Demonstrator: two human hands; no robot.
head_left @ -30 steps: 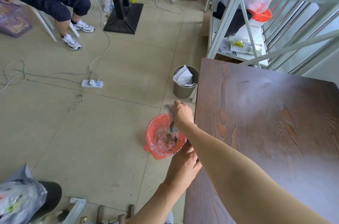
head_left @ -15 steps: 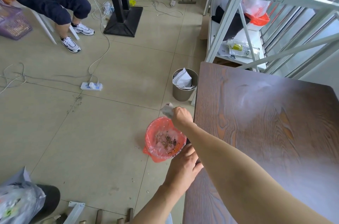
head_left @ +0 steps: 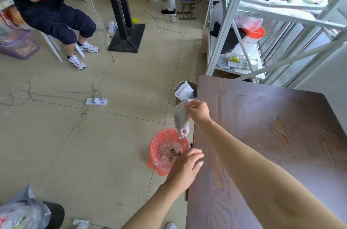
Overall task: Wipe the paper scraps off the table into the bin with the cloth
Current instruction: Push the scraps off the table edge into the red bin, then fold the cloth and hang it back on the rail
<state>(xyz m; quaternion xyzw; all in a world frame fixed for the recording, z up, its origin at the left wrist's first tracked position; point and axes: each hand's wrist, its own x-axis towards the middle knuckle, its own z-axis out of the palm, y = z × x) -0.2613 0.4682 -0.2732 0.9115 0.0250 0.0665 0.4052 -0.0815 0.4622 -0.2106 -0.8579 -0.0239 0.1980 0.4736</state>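
My right hand (head_left: 199,111) pinches one cloth (head_left: 181,118), dangling it over the one red bin (head_left: 159,146); left hand (head_left: 185,166) rests half-curled at the tabletop (head_left: 262,134) edge, holding nothing.

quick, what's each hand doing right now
Left hand: open, fingers loose, holding nothing, by the table edge beside the bin.
Right hand: closed on the cloth, which hangs above the bin.
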